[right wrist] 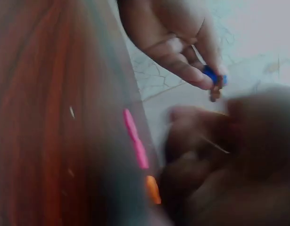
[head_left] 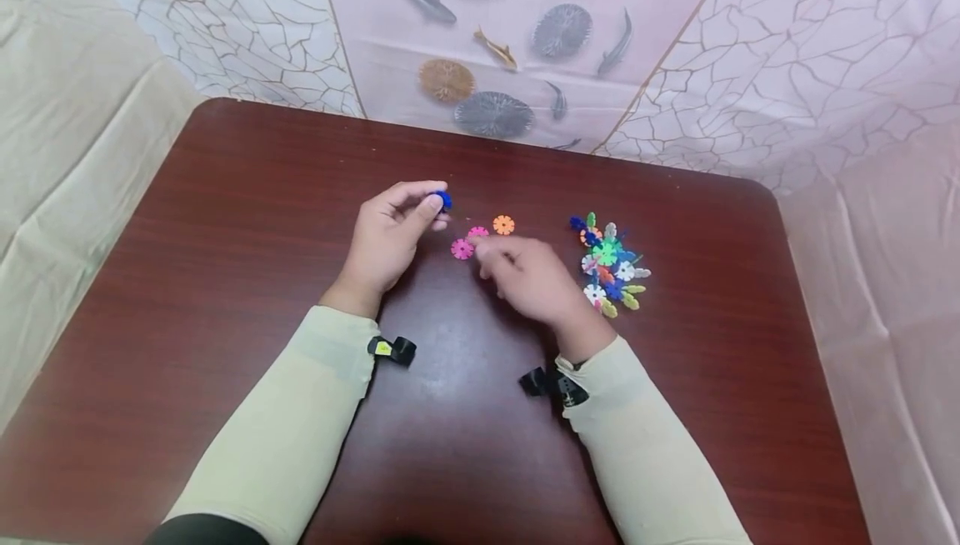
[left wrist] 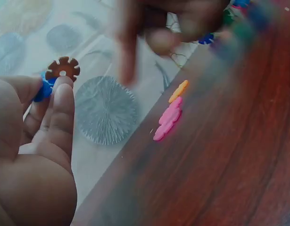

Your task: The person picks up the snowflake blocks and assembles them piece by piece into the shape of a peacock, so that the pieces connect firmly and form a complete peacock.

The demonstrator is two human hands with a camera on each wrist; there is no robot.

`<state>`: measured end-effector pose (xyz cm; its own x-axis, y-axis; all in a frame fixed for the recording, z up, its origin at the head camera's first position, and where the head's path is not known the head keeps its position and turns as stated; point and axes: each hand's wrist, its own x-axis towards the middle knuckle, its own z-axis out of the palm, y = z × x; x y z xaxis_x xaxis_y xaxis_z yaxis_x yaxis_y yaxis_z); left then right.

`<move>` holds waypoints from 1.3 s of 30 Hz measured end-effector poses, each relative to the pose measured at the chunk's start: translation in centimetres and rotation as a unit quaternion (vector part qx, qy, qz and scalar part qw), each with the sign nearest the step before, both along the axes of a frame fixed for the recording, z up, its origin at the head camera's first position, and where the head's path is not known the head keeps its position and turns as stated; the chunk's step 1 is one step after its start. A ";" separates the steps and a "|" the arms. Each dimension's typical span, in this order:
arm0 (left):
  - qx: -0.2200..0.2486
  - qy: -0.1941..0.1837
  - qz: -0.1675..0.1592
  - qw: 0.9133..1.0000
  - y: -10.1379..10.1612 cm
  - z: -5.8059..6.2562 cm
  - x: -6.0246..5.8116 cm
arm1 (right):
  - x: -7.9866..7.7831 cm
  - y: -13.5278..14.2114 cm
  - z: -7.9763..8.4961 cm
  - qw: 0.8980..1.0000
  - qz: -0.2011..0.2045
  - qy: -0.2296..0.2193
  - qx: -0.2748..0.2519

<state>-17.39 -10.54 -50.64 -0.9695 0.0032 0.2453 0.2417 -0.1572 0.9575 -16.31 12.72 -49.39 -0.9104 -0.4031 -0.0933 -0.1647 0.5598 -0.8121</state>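
Note:
Between thumb and fingertips, my left hand (head_left: 382,237) pinches a blue notched snowflake disc (head_left: 445,200). A brown-looking notched disc (left wrist: 53,71) stands against the blue one in the left wrist view, seemingly joined to it. Over the table, my right hand (head_left: 534,278) hovers beside two pink discs (head_left: 462,250) that lie close together or overlap. It is blurred, with one finger stretched out and the others bent, and I see nothing in its grasp. An orange disc (head_left: 503,225) lies just behind the pink pair.
To the right is a cluster of multicoloured notched discs (head_left: 604,255), many standing at angles. The brown table (head_left: 187,295) meets patterned cloth (head_left: 487,53) at its back edge. A black wrist strap (head_left: 401,351) sits by the left sleeve, another (head_left: 534,382) by the right.

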 end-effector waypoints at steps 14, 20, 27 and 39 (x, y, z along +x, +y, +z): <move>0.045 -0.054 -0.024 0.997 0.4 -1.0 -0.7 | 0.5 -0.7 -0.7 0.982 0.034 0.089 0.161; 0.041 -0.089 -0.005 0.995 0.6 -1.2 -0.7 | 0.4 -0.4 -0.8 0.986 0.028 0.066 0.150; -0.036 -0.103 -0.002 0.994 0.8 -1.3 -0.6 | -0.1 0.7 -0.4 0.998 -0.028 -0.028 -0.039; -0.128 -0.081 -0.025 0.988 1.1 -0.9 0.0 | -0.6 0.8 -0.6 0.916 -0.111 -0.099 -0.373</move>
<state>-17.37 -9.40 -51.54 -0.9930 0.0933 0.0719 0.0801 0.0873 0.9929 -16.88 13.56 -49.98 -0.9728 -0.2283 -0.0402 0.0786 -0.1615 -0.9837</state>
